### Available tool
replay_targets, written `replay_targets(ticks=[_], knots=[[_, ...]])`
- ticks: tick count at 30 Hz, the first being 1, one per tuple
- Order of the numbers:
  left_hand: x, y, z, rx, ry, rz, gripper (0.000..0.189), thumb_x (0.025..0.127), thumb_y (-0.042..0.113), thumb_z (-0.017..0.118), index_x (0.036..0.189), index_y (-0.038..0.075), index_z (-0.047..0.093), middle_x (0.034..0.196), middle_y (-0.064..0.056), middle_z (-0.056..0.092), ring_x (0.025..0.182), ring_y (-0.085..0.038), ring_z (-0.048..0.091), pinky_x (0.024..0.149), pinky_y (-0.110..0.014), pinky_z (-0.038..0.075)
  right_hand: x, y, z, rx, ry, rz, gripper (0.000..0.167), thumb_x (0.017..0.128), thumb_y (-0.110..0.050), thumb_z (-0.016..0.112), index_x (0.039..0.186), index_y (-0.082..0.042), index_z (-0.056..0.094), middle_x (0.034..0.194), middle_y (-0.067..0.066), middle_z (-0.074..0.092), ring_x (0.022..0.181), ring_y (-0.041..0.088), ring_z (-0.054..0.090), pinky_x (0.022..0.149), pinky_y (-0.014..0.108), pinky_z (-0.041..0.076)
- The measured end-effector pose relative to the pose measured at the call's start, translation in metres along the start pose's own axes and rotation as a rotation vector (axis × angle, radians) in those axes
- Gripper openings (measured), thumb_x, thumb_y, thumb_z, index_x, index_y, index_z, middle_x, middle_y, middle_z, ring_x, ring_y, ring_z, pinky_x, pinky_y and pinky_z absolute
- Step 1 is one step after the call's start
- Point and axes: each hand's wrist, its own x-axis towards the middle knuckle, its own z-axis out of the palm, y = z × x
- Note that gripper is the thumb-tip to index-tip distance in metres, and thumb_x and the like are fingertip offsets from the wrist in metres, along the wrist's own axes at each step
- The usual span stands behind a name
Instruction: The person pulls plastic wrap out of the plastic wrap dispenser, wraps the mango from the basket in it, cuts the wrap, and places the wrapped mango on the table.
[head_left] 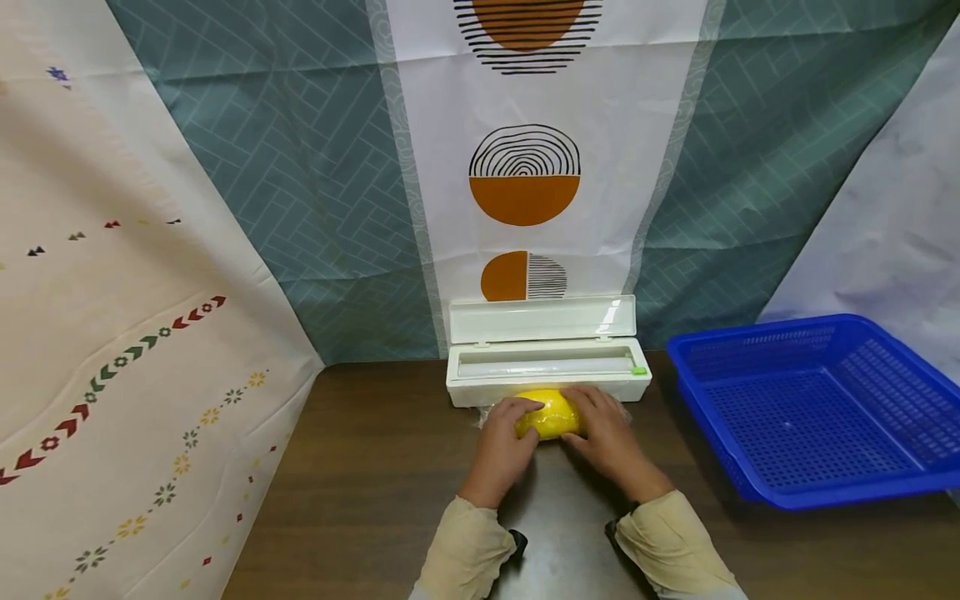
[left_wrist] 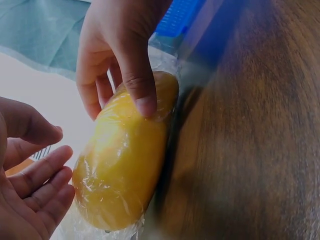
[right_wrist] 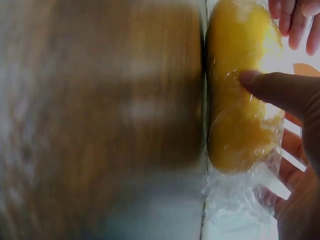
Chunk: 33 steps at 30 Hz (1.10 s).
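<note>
A yellow mango (head_left: 551, 417) wrapped in clear cling film lies on the table against the front of a white film dispenser. My right hand (head_left: 611, 437) holds its right end, the thumb on the near side and the other fingers behind, as the right wrist view shows around the mango (right_wrist: 240, 115). My left hand (head_left: 502, 450) is at the left end; in the left wrist view its fingers (left_wrist: 47, 185) are loosely spread beside the mango (left_wrist: 125, 150), and whether the fingertips touch it I cannot tell. Crumpled film (right_wrist: 232, 200) sticks out past the right end.
Behind the mango stands the white dispenser (head_left: 468, 392), its lid (head_left: 540, 321) raised, with a roll of film (head_left: 543, 367) inside and a green slider (head_left: 638, 371) at the right. A blue plastic basket (head_left: 780, 492) stands on the right of the brown table (head_left: 345, 500). Patterned cloths hang behind.
</note>
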Motion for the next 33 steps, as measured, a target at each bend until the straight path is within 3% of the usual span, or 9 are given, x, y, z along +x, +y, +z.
replay_targets(ticks=[9, 19, 33], knots=[[-0.001, -0.002, 0.003, 0.049, -0.029, 0.01, 0.036, 0.089, 0.0, 0.067, 0.123, 0.009, 0.075, 0.124, -0.005, 0.067, 0.119, -0.025, 0.06, 0.101, -0.044, 0.049, -0.001, 0.004, -0.005, 0.061, -0.027, 0.014, 0.064, 0.075, -0.02, 0.094, 0.128, -0.001, 0.064, 0.128, 0.017, 0.064, 0.118, 0.041, 0.059, 0.095, 0.061, 0.045], [-0.001, 0.001, 0.001, 0.132, -0.125, 0.005, 0.05, 0.085, 0.001, 0.07, 0.134, 0.009, 0.069, 0.129, -0.009, 0.062, 0.119, -0.027, 0.059, 0.097, -0.042, 0.05, -0.001, 0.009, -0.014, 0.159, -0.125, 0.047, 0.054, 0.081, -0.028, 0.09, 0.125, -0.004, 0.069, 0.117, 0.011, 0.069, 0.107, 0.032, 0.063, 0.094, 0.057, 0.046], [-0.004, 0.006, -0.005, 0.224, -0.202, 0.024, 0.057, 0.083, 0.002, 0.078, 0.138, 0.011, 0.066, 0.133, -0.01, 0.06, 0.119, -0.028, 0.058, 0.095, -0.041, 0.051, -0.003, 0.003, -0.025, 0.286, -0.278, 0.135, 0.042, 0.09, -0.035, 0.083, 0.123, -0.012, 0.071, 0.118, 0.003, 0.068, 0.103, 0.02, 0.062, 0.09, 0.045, 0.051]])
